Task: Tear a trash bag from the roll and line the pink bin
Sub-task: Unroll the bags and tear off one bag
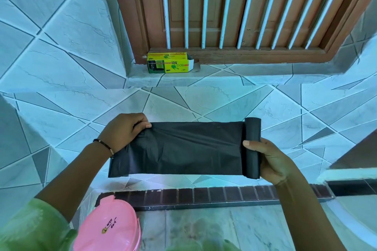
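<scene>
A black trash bag is stretched flat in the air between my hands, still joined to the roll at its right end. My left hand pinches the bag's free left end near its top corner. The upright roll sits in my right hand, fingers curled behind it and thumb on its front. The pink bin stands with its lid shut at the bottom left, below my left forearm.
A yellow-green bin-bag box lies open on the tiled ledge under a barred wooden window. A strip of dark tiles runs across the floor below the bag. Tiled wall fills the rest.
</scene>
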The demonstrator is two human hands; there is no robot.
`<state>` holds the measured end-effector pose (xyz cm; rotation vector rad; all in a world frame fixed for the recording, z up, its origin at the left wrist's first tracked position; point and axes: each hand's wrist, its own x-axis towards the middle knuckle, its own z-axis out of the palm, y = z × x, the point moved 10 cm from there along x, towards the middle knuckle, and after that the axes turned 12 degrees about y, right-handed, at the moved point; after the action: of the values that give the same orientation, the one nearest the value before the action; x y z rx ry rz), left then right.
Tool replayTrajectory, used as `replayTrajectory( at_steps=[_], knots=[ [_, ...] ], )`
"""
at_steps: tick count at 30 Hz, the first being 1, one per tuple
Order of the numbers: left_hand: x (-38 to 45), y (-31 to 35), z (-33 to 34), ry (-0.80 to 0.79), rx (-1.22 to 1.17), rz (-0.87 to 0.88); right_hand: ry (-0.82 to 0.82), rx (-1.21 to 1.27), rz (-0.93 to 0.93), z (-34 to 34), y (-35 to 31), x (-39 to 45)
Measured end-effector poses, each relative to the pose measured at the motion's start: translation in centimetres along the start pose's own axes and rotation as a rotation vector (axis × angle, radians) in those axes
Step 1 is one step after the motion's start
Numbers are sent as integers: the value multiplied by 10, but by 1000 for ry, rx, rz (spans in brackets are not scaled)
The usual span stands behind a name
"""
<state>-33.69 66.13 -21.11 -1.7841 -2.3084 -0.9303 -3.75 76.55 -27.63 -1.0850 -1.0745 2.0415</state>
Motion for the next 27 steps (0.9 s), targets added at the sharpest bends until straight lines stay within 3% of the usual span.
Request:
replayTrajectory(
  at_steps=[8, 11, 14, 18, 21, 27],
  knots=[
    [-10, -44, 12, -56, 99, -100, 18, 26, 13, -4, 5, -1],
    [-11, -32, 24, -63, 118, -112, -1, 38, 15, 8, 8, -3],
    [-11, 17, 35, -17, -138, -98, -15, 35, 15, 24, 14, -4],
    [-19, 93, 74, -206, -526, -164, -56, 11, 2, 48, 22, -5],
    [-23, 117, 94, -238, -541, -155, -85, 25, 3, 57, 26, -5],
    [-25, 122, 91, -87, -528, -165, -75, 54, 45, 49, 33, -6]
  ],
)
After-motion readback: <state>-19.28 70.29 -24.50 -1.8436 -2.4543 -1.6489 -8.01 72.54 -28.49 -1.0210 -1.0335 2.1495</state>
